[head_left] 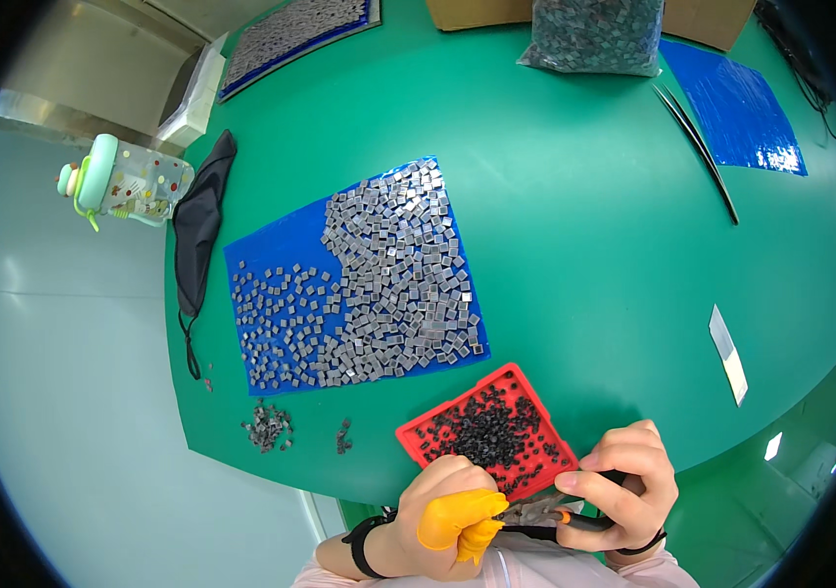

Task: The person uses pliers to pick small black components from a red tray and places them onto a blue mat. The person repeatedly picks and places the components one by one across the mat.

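Note:
A shallow red tray (pixel 410 443) full of small black parts (pixel 491 431) sits at the table's near edge. My left hand (pixel 452 514), with yellow covers on some fingers, is closed in a pinch in front of the tray; what it holds is hidden. To its right, my right hand (pixel 628 485) is wrapped round a hand tool with a grey and orange handle (pixel 584 519). The tool's working end is not clear to me. Beyond the tray, many small grey square pieces (pixel 393 265) cover much of a blue sheet (pixel 281 240).
Two little piles of dark pieces (pixel 268 427) lie left of the tray. A black mask (pixel 199 216) and clear bottle (pixel 148 184) are at the left. Tweezers (pixel 702 157), another blue sheet (pixel 741 108) and a blade (pixel 729 358) lie right. A filled bag (pixel 594 37) stands far back.

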`<state>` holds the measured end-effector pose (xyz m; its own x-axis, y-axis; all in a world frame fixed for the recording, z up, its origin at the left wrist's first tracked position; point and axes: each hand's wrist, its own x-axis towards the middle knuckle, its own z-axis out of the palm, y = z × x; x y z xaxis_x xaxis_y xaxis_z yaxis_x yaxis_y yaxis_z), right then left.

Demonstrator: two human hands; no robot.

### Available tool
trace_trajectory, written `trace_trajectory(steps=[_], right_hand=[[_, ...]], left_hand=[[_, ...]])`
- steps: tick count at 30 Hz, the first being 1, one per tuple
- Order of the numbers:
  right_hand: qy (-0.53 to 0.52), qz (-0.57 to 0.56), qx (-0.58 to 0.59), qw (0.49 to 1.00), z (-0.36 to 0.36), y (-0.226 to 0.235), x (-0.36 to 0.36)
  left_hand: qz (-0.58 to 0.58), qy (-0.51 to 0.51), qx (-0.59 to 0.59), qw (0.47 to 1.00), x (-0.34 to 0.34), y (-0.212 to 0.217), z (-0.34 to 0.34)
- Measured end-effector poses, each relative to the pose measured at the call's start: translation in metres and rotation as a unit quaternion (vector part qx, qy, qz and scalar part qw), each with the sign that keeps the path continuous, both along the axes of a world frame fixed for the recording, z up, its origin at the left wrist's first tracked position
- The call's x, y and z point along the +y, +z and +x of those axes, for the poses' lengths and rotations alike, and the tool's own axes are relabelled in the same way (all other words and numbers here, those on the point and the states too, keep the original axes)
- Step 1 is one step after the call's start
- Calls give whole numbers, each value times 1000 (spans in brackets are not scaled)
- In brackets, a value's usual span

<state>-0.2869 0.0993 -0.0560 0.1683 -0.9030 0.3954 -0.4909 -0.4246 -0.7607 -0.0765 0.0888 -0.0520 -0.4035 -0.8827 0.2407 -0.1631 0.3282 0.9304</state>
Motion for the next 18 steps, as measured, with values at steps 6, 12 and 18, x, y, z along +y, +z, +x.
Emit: trace_trajectory(steps=[6, 12, 18], right_hand=[[16, 17, -32, 999, -2, 2, -3], [26, 34, -66, 997, -3, 3, -4], [35, 31, -66, 997, -3, 4, -5]], left_hand=[[-57, 24, -76, 995, 0, 5, 2], [59, -92, -35, 993, -8, 10, 21], [101, -111, 38, 988, -10, 8, 24]])
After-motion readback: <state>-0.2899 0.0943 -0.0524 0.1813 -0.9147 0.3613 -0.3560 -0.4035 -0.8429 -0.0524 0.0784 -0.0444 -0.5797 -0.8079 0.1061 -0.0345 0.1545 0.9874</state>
